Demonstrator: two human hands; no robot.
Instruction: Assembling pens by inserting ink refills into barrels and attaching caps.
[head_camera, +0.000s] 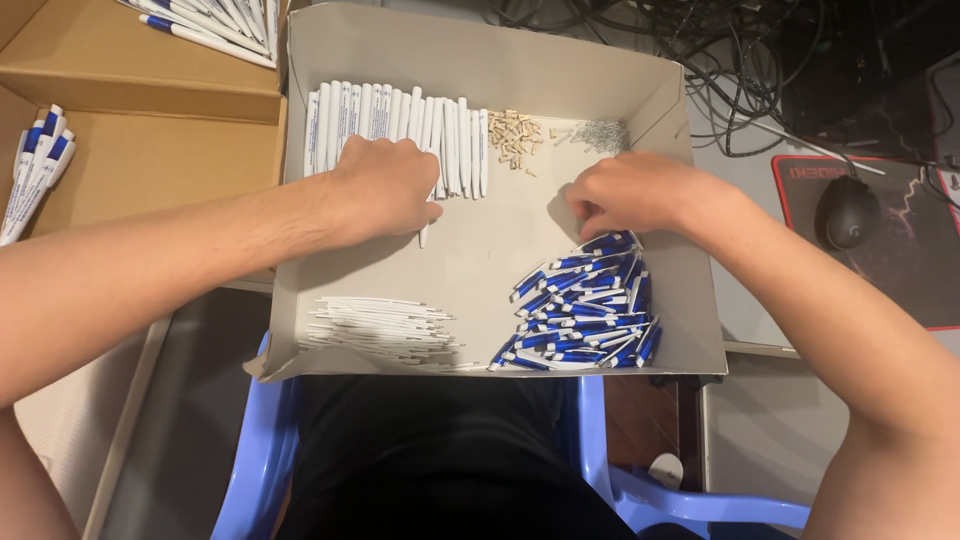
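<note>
At the far left, a few assembled blue-and-white pens (35, 165) lie in an open brown cardboard box (150, 150), with more of the same kind (215, 20) at its upper edge. Next comes a shallow grey cardboard tray (500, 60) resting across the person's lap above a blue plastic chair (250, 450). In the tray's near left corner lies a loose stack of thin white refills (380, 330). Along its far left wall stands a neat row of white pen barrels (395, 120), laid side by side. The left hand (385, 185) rests on this row, fingers curled down and pressed together over one barrel (428, 225) that sticks out below the row toward the tray's middle; whether the barrel is actually pinched cannot be told, since the fingertips are hidden. Right of the row sits a small heap of tan-coloured small parts (515, 138), then a smaller cluster of thin metal springs (600, 133) in the far right corner. The right hand (630, 195) hovers at the top of a pile of blue pen caps (590, 305) in the tray's right half, fingers bent downward and drawn together at the pile's upper edge; what they pinch is hidden. Beyond the tray, on the desk (750, 300), lie tangled black cables (720, 70) and a dark computer mouse (847, 212) on a red-edged mouse mat (920, 270).
</note>
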